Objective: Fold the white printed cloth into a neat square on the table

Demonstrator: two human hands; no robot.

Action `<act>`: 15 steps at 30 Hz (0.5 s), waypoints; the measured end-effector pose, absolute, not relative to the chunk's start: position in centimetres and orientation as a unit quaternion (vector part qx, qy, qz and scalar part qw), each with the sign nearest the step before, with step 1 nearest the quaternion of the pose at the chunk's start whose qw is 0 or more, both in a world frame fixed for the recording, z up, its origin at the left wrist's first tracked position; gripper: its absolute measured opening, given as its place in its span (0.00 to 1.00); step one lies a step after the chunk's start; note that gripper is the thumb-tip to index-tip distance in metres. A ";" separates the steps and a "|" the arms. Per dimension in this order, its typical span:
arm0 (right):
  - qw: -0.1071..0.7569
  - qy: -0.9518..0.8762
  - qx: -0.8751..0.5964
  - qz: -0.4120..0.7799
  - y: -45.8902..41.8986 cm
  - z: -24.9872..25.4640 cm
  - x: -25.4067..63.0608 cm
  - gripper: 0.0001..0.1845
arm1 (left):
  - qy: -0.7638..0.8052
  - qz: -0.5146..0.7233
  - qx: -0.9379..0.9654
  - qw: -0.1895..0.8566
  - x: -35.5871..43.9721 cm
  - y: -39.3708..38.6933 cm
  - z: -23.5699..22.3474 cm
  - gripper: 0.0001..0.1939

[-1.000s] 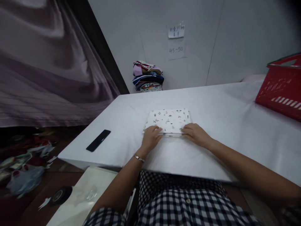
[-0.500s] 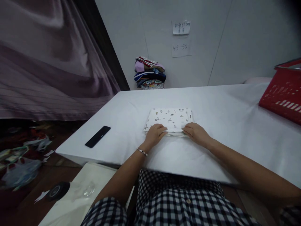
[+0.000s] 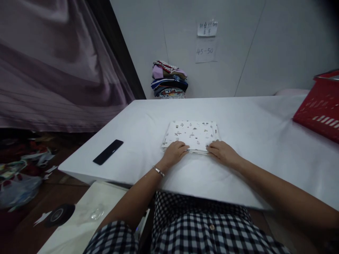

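Observation:
A folded white cloth (image 3: 192,134) with small printed figures lies flat on the white-covered table (image 3: 148,134). Its near edge shows several layers. My left hand (image 3: 176,151) grips the near left part of that edge, fingers on top and thumb at the front. At the near right corner, my right hand (image 3: 221,151) has its fingers closed on the same edge. Both palms face inward, and a short stretch of the edge shows between them. A silver bracelet (image 3: 158,171) circles my left wrist.
A black phone (image 3: 108,152) lies on the table's left side. At the right edge stands a red plastic basket (image 3: 319,109). A stack of folded fabrics (image 3: 169,80) rises behind the table's far edge, against the wall. A purple curtain (image 3: 53,70) hangs at the left.
Both hands stay at the cloth's near edge, with only a slight shift of the fingers. The near edge lies a little flatter. The whole view has tilted slightly.

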State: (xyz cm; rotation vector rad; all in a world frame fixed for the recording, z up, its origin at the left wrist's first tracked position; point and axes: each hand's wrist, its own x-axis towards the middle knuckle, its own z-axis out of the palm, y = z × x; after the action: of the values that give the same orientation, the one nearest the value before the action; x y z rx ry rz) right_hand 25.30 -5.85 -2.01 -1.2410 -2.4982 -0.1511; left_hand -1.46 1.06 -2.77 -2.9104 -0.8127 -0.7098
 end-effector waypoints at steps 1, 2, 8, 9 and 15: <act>0.176 -0.878 -0.444 -0.046 -5.8 -1.9 25.3 0.14 | -0.265 -0.224 -0.938 0.017 -1.5 1.2 -2.7 0.12; 0.178 -0.874 -0.450 -0.036 -5.7 -1.7 25.3 0.15 | -0.269 -0.222 -0.937 0.017 -1.4 1.2 -2.5 0.12; 0.174 -0.872 -0.457 -0.006 -5.6 -0.9 24.9 0.15 | -0.273 -0.200 -0.940 0.040 -1.3 1.2 -2.3 0.12; 0.168 -0.876 -0.453 -0.012 -5.5 -0.9 24.8 0.15 | -0.273 -0.196 -0.941 0.050 -1.2 1.2 -2.3 0.12; 0.200 -0.848 -0.482 -0.094 -4.9 -1.1 25.2 0.15 | -0.292 -0.225 -0.921 0.128 -0.8 1.5 -2.4 0.13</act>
State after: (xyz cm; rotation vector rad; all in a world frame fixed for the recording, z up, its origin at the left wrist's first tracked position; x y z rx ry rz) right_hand 25.16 -4.86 -1.05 -1.3483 -2.3698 -0.2618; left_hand -0.83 1.50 -2.38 -2.6790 -0.8491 -0.6548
